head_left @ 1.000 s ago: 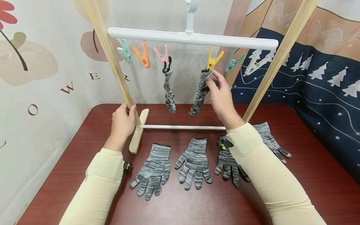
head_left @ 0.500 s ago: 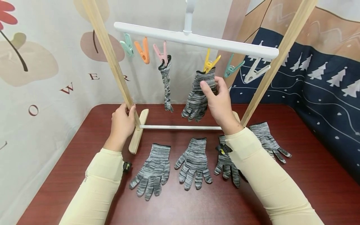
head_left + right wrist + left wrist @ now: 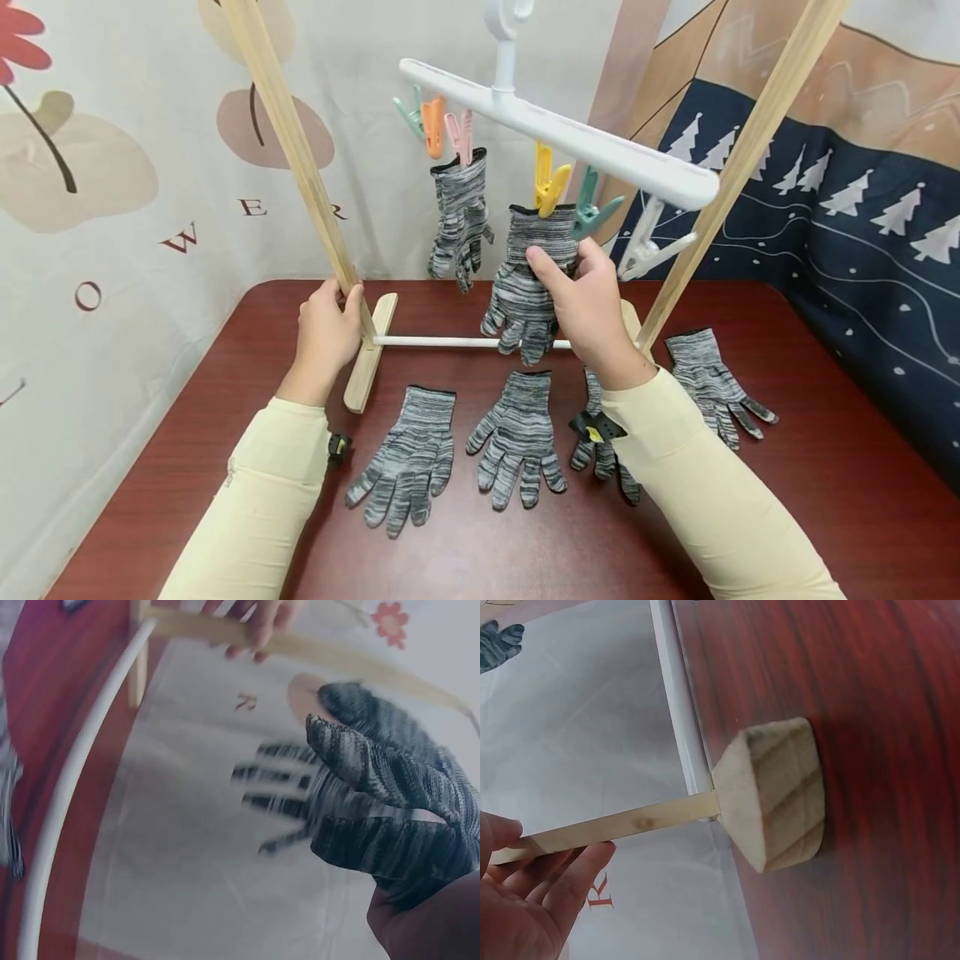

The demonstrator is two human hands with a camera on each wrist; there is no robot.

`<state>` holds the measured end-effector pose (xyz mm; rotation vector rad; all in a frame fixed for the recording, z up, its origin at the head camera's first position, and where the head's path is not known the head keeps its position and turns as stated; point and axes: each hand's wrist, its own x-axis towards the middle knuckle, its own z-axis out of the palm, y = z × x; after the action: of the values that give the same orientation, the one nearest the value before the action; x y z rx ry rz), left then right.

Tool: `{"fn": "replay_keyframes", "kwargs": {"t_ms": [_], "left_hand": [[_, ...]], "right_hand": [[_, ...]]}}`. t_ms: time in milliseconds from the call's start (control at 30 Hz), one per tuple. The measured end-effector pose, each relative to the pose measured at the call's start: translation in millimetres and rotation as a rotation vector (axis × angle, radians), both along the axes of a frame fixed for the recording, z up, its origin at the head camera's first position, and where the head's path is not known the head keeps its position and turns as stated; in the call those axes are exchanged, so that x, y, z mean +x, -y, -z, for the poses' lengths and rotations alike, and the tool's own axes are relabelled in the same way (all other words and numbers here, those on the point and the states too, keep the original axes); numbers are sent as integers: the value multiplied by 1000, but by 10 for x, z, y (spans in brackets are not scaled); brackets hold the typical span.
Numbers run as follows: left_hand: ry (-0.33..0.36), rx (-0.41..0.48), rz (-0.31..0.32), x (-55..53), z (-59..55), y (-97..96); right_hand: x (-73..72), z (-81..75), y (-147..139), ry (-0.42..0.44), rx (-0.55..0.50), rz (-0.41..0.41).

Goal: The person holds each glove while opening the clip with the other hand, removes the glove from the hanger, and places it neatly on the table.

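My left hand [image 3: 326, 325] grips the left wooden post [image 3: 296, 158] of a stand, low down; the left wrist view shows fingers and thumb round the post [image 3: 630, 825]. My right hand [image 3: 594, 304] pinches a grey-black striped knit glove [image 3: 517, 292] below its cuff, thumb in front. A yellow clothespin [image 3: 551, 187] clips this glove's cuff under a white hanger bar [image 3: 570, 133]. Further back, a second striped glove [image 3: 457, 208] hangs from a pink clothespin [image 3: 460, 137]. The bar stands turned, its right end nearer to me.
Orange [image 3: 432, 129], green [image 3: 595, 208] and white [image 3: 652, 242] clothespins also hang from the bar. Several striped gloves lie on the red-brown table [image 3: 225, 467], one [image 3: 517, 437] in the middle, another partly behind my right wrist. A white crossbar [image 3: 442, 342] joins the stand's feet.
The hanger bar has swung round, its right end coming toward me. My right hand has moved lower with the glove, which now faces me flat. My left hand keeps its place.
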<state>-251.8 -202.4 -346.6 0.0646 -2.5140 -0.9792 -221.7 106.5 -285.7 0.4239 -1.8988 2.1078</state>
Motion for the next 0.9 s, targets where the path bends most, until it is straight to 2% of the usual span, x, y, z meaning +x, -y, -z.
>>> {"fn": "replay_keyframes", "kwargs": {"t_ms": [133,400,567,800,900], "left_hand": [[4,2,1,7,-9,4],[26,9,-2,23,-19,4],[19,4,2,13,-38,-13],[6,2,1,6,-43,-20],[12,-2,-4,9,-24,0]], "right_hand": [[130,5,48,14,-62,-44],[308,69,91,60,-133,-42],[360,100,82,50,-163,-28],[375,91,76,48,-198,34],[381,94,80,43,-217,16]]}}
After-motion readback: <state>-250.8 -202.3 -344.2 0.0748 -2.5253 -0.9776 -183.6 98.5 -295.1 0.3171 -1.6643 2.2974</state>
